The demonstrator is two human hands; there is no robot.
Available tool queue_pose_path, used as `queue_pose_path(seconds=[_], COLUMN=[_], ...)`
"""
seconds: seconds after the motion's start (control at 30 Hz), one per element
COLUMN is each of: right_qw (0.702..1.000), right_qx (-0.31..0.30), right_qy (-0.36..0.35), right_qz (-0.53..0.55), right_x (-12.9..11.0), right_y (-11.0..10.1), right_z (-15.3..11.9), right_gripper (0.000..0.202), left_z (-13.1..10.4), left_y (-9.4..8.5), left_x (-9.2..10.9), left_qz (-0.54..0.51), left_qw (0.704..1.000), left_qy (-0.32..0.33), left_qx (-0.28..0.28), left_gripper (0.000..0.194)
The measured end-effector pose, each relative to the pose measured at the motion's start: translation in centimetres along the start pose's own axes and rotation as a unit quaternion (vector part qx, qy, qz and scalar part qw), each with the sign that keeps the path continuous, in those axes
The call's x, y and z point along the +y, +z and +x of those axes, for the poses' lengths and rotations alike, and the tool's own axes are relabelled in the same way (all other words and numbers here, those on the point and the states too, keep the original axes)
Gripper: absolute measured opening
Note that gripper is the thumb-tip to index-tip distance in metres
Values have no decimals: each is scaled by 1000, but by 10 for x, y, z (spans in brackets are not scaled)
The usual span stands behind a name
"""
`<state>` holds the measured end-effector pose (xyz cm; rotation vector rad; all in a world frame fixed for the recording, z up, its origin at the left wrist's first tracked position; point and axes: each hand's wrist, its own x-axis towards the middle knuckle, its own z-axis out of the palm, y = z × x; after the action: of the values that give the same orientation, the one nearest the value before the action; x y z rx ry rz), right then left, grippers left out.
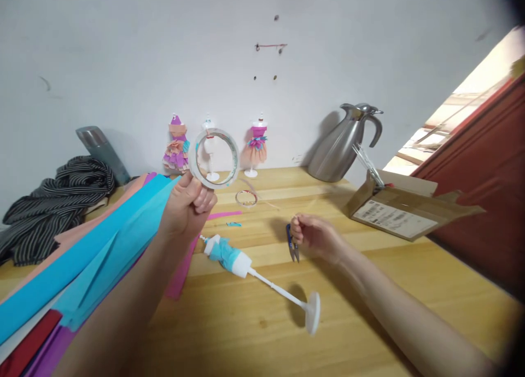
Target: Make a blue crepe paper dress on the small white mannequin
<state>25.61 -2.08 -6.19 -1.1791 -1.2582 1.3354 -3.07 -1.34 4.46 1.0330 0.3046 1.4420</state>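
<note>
My left hand (189,199) is closed on the lower edge of a roll of clear tape (235,158), holding it upright above the table. My right hand (315,236) is closed in a pinch; whatever the fingertips hold, if anything, is too small to make out. Beneath and beside those fingertips are dark blue thread snips (293,248), blades toward me. Between my forearms a small white dress-form stand (241,264) lies on its side, its torso wrapped in light blue crepe paper (224,253). A small blue scrap (233,224) and pink strips (183,273) lie near it.
Crepe paper sheets (94,257) are piled at left, near a striped cloth (61,202) and a flask (104,153). Dress forms (257,142) stand along the wall. A thin ring (246,198) lies mid-table. At right are a steel jug (338,147) and an open cardboard box (404,205).
</note>
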Motion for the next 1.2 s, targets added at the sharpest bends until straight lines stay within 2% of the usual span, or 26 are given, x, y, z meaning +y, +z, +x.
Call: queue_pose_path(seconds=[0.07,0.1,0.13,0.2,0.27,0.33,0.43,0.47,0.53,0.6,0.7,0.8,0.87,0.93,1.0,1.03,1.1,1.2], right_qw=[997,978,943,862,800,753,705,702,717,755,832,907,925,904,852,828,792,771], right_qx=[-6,-25,-59,-121,-158,-173,-179,-176,-159,-137,-103,-64,-39,-8,24,29,12,23], right_qy=[-38,-98,-154,-221,-248,-260,-242,-223,-172,-128,-99,-67,-37,-29,-73,-105,-131,-99], right_qz=[-73,-183,-289,-439,-522,-580,-642,-653,-656,-628,-537,-411,-377,-427,-518,-551,-596,-629], right_x=[5,6,8,12,14,15,14,13,12,9,-3,-16,-19,-14,-3,4,15,23], right_y=[-13,-20,-27,-37,-41,-40,-34,-32,-29,-29,-32,-34,-35,-35,-34,-33,-30,-21], right_z=[-4,-5,-6,-6,-7,-10,-14,-16,-19,-22,-26,-28,-26,-21,-13,-8,2,18], right_gripper=[12,13,21,37,45,45,34,30,27,25,8,34,40,33,18,22,45,42], left_z=[2,3,4,4,3,2,0,0,-1,-1,-1,-2,-2,-3,-4,-4,-4,-4], left_y=[-4,-6,-8,-9,-8,-7,-6,-5,-5,-5,-5,-4,-4,-3,-2,-2,-1,-1], left_x=[-1,-2,-3,-7,-9,-11,-11,-11,-10,-10,-11,-13,-14,-15,-15,-14,-14,-15], left_qz=[4,4,2,-6,-16,-22,-23,-23,-23,-23,-22,-24,-22,-20,-18,-17,-16,-17], left_qw=[1000,1000,999,998,998,998,998,998,998,997,996,996,996,996,995,995,995,995], left_qy=[-14,-25,-37,-55,-63,-63,-63,-64,-66,-72,-83,-84,-82,-80,-82,-82,-85,-88], left_qx=[13,16,17,12,4,-4,-6,-7,-7,-8,-8,-25,-38,-45,-47,-47,-45,-41], left_gripper=[42,43,43,44,45,46,46,46,47,48,47,45,41,38,37,37,40,41])
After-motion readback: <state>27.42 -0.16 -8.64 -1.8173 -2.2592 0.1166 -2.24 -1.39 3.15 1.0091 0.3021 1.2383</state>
